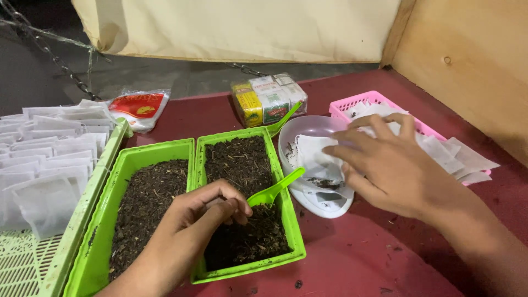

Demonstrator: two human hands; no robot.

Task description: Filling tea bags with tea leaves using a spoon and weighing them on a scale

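Note:
My left hand [206,206] is closed around the bowl end of a green plastic scoop [275,190], low over the dark loose tea in the right green tray [297,231]. My right hand [385,162] is spread open, fingers resting on white paper filter bags [316,154] that lie in a clear plastic bowl [316,206]. A second green tray [104,220] full of the same dark tea stands just left of the first.
A pink basket [379,99] with more white bags stands behind my right hand. At the left a green tray [82,203] holds several filled white bags. A packet of boxes [269,99], another green scoop [283,121] and a red-and-white pouch [137,107] lie at the back.

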